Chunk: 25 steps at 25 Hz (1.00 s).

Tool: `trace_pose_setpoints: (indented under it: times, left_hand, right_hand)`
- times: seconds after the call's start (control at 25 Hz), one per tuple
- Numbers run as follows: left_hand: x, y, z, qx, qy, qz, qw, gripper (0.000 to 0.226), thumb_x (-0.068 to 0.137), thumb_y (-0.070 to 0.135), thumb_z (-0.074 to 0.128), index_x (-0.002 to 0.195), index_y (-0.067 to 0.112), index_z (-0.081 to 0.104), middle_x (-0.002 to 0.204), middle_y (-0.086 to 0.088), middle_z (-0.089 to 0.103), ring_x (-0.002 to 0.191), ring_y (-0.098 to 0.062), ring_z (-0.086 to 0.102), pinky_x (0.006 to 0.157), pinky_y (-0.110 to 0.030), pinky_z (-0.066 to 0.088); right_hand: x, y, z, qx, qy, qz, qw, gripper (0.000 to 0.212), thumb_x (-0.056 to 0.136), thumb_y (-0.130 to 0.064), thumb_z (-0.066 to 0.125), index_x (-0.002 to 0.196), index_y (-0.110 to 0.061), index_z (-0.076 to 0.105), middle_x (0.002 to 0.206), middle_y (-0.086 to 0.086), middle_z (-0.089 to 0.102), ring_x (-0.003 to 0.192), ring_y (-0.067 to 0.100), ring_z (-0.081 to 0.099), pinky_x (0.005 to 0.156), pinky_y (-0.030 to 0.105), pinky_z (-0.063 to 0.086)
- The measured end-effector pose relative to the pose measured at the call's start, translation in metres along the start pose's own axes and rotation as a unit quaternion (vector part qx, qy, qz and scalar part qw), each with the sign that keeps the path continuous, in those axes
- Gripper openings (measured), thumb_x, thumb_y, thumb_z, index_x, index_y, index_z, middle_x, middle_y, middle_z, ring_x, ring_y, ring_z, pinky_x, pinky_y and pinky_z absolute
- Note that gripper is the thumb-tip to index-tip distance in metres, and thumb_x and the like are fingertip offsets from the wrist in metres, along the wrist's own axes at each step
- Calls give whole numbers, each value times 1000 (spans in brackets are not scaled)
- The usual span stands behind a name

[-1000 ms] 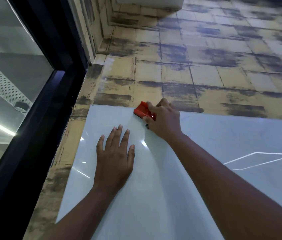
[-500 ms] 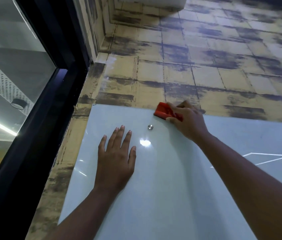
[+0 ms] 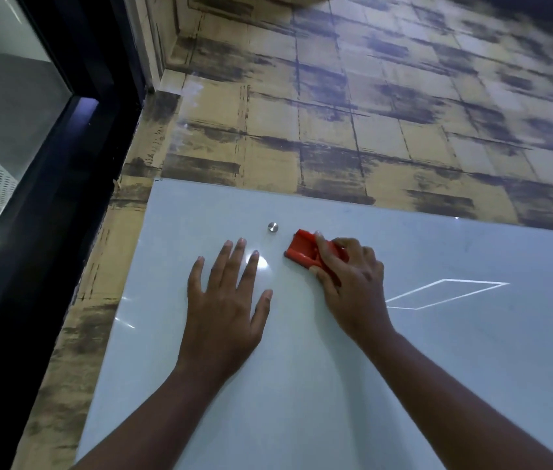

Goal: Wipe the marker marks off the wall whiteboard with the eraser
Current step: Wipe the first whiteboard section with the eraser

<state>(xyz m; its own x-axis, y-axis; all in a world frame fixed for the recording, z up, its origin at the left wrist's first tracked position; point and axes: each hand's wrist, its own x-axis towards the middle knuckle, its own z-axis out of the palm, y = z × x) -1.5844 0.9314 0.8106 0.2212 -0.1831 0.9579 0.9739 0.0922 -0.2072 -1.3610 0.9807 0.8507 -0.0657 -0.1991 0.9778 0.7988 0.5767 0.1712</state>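
**Head view: eraser sweeps back down beside the stud**

Head view shows the right hand [image 3: 353,283] with its grip clamped around the red eraser [image 3: 305,251], fingers on top and thumb at the lower edge, pad pressed flat to the whiteboard [image 3: 302,385]. Half a second ago the eraser sat at the board's top edge, to the right of the metal stud [image 3: 272,227]; now it lies lower, just right of and slightly below the stud, near the left hand [image 3: 224,310]. A second ago it was further left, covering the stud. So the strokes run back and forth across the top left corner, and I judge the wiping to be mid-course there. The left hand stays flat, fingers spread and relaxed, bracing on the board and grasping nothing.

The board is glossy, pale glass-like sheet, throwing back a lamp glare and a bright diamond outline. Faint bluish traces seem to linger near the top edge to the right, too dim to be sure. The eraser is a hard, ridged plastic block. Behind, the wall [image 3: 370,113] is matte, mottled tan and dark squares; a black frame [image 3: 48,198] borders glass.
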Motion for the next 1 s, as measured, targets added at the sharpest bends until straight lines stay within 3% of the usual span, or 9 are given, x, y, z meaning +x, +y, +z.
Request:
trace_pose_setpoints:
  times: [0.12,0.28,0.56,0.72,0.92,1.0]
  left_hand:
    - [-4,8,3,18,-10,66,998,66,107,49,36,159,12,48,171,-13,35,160,-29,31,126,-62,27]
    - [7,8,1,21,-17,16,1000,67,104,48,35,156,10,53,167,-15,41,156,-33,39,123,-65,30]
    - [40,85,15,-40,-5,-41,998,64,105,43,30,154,11,54,164,-10,47,155,-29,42,123,-59,31]
    - [29,103,30,-18,-25,-44,999,64,107,41,24,160,14,46,170,-7,37,159,-24,33,130,-57,21]
    - [26,104,33,1,-1,-46,999,61,108,37,26,159,12,49,168,-7,40,157,-23,37,129,-54,22]
    - [25,105,34,6,-5,-50,999,62,107,39,27,159,13,48,169,-6,40,158,-22,36,129,-52,21]
  right_hand:
    - [-9,5,-7,-42,-22,-50,998,56,103,-40,51,156,-26,41,135,5,52,119,24,48,94,43,44]
    - [4,14,-11,-53,-12,-71,996,55,101,-39,57,153,-22,48,125,7,57,108,27,53,84,44,48]
    - [59,95,-31,-26,23,80,996,56,97,-47,63,148,-26,55,116,8,58,104,30,55,83,43,52]
    - [55,158,-40,-37,95,173,980,54,94,-50,66,141,-23,63,106,10,58,97,31,57,72,38,50]
    - [42,167,-35,-54,111,180,976,54,97,-49,60,142,-20,61,106,12,55,94,32,54,73,44,57]
    - [34,152,-32,-39,111,147,982,54,98,-47,57,144,-17,59,109,13,55,95,30,54,74,42,57]
